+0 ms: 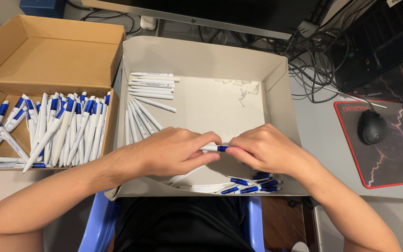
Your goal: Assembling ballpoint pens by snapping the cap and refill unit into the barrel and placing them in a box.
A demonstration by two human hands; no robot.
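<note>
My left hand (176, 151) and my right hand (264, 148) meet over a grey cardboard tray (201, 60), both gripping one white pen with a blue end (216, 148) between their fingertips. White pen barrels (151, 85) lie in rows at the tray's far left, more (138, 122) stand beside my left hand. Several blue-and-white pen parts (250, 186) lie at the tray's near edge under my right wrist. Small white pieces (244, 92) are scattered at the tray's far right.
A brown cardboard box (47, 51) on the left holds several finished blue-and-white pens (61, 128). A black mouse (372, 127) rests on a red-edged mat (397, 154) at right. Tangled cables (313, 60) and a monitor base sit behind the tray.
</note>
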